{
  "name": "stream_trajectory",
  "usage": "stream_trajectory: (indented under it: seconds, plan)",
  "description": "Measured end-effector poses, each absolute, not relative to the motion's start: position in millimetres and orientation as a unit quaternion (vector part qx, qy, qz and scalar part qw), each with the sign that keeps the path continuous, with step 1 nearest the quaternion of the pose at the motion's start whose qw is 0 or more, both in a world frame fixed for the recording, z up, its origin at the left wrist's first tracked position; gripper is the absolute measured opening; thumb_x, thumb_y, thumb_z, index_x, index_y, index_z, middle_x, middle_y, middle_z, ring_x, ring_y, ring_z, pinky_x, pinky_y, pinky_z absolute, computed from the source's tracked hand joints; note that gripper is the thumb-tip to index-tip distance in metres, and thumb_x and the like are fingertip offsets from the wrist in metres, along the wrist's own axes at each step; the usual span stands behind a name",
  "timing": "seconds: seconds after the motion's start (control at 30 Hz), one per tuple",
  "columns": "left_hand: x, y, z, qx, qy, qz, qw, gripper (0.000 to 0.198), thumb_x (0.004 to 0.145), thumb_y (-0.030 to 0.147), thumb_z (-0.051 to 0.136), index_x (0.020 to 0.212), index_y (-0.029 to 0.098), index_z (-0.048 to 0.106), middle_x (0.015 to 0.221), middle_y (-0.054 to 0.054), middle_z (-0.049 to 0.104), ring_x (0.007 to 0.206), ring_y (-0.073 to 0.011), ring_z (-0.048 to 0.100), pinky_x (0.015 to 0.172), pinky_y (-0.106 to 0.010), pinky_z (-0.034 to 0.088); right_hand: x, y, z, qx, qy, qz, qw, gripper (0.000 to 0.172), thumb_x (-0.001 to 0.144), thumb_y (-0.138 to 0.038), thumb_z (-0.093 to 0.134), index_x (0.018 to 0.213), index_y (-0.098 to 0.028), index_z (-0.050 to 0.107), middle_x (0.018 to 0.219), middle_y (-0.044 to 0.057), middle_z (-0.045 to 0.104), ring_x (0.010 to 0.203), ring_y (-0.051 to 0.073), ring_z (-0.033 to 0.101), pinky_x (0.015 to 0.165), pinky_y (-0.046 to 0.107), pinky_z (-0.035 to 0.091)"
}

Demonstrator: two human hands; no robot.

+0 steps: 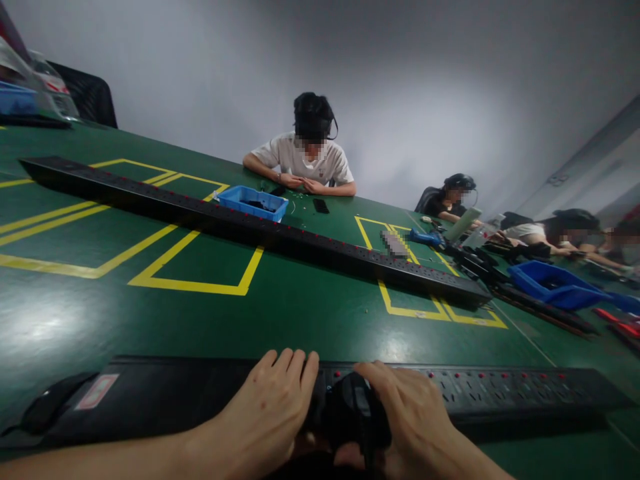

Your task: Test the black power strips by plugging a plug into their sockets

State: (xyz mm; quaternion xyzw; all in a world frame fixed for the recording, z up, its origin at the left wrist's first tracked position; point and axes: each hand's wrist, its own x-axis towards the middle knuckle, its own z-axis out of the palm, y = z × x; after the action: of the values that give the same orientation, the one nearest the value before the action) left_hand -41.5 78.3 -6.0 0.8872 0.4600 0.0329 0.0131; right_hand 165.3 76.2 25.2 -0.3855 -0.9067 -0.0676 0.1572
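A long black power strip [505, 393] with rows of sockets and small red dots lies across the near side of the green table. My left hand [280, 393] is closed over the strip left of its middle, fingers together at the far edge. Beside it, my right hand [407, 403] is wrapped around a black plug [355, 407] with a cord running toward me. The plug is over the socket face; whether its pins are in a socket is hidden. At the strip's left end are a white label [97, 391] and a loop of black cable [57, 400].
A second long power strip [300, 243] lies diagonally across the table. Behind it are a blue tray [253, 203] with dark parts and a co-worker [313, 157]. A blue bin [555, 283] and more strips are at right. Yellow tape [195, 288] marks the green tabletop [310, 327].
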Motion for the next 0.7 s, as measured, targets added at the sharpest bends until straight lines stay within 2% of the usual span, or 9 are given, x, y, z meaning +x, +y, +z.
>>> stream_trajectory:
  seconds: [0.2, 0.33, 0.43, 0.53, 0.7]
  plan:
    - [-16.8, 84.3, -6.5, 0.892, 0.45, 0.037, 0.011, 0.067, 0.073, 0.047, 0.056, 0.122, 0.003, 0.045, 0.103, -0.017, 0.055, 0.088, -0.0285, 0.05, 0.077, -0.044, 0.041, 176.2, 81.6, 25.3, -0.389, -0.909, -0.064, 0.137, 0.065, 0.066, -0.067, 0.053, 0.105, -0.016, 0.041, 0.076, 0.005, 0.062, 0.061, 0.019, 0.059, 0.053, 0.028, 0.042]
    - [-14.2, 85.8, -7.7, 0.892, 0.45, 0.04, 0.009, 0.069, 0.074, 0.051, 0.053, 0.124, 0.004, 0.044, 0.1, -0.016, 0.054, 0.088, -0.0279, 0.05, 0.077, -0.043, 0.04, 178.5, 87.0, 17.8, -0.418, -0.897, -0.063, 0.127, 0.034, 0.079, -0.045, 0.051, 0.099, -0.017, 0.045, 0.073, 0.003, 0.061, 0.058, 0.016, 0.058, 0.052, 0.025, 0.038]
    - [-15.6, 85.0, -10.8, 0.894, 0.446, 0.046, -0.007, 0.083, 0.072, 0.054, 0.056, 0.137, 0.013, 0.024, 0.098, -0.014, 0.054, 0.087, -0.028, 0.05, 0.075, -0.043, 0.041, 175.7, 89.5, 12.1, -0.419, -0.9, -0.033, 0.118, 0.018, 0.082, -0.031, 0.046, 0.093, -0.018, 0.045, 0.072, 0.001, 0.06, 0.057, 0.013, 0.057, 0.051, 0.023, 0.036]
    - [-17.5, 84.5, -11.9, 0.899, 0.435, 0.048, -0.028, 0.093, 0.071, 0.056, 0.056, 0.14, 0.024, 0.003, 0.096, -0.012, 0.054, 0.083, -0.0281, 0.051, 0.071, -0.043, 0.041, 174.7, 90.1, 8.6, -0.415, -0.902, -0.008, 0.122, 0.018, 0.081, -0.027, 0.044, 0.096, -0.018, 0.044, 0.076, 0.002, 0.06, 0.061, 0.013, 0.057, 0.053, 0.022, 0.036]
    - [-18.7, 84.5, -7.2, 0.905, 0.422, 0.026, -0.039, 0.088, 0.075, 0.057, 0.051, 0.14, 0.023, 0.001, 0.1, -0.017, 0.055, 0.088, -0.0303, 0.052, 0.075, -0.044, 0.041, 176.6, 90.2, 5.0, -0.412, -0.9, 0.0, 0.14, 0.021, 0.081, -0.027, 0.044, 0.099, -0.017, 0.042, 0.076, 0.002, 0.06, 0.059, 0.013, 0.057, 0.053, 0.023, 0.039]
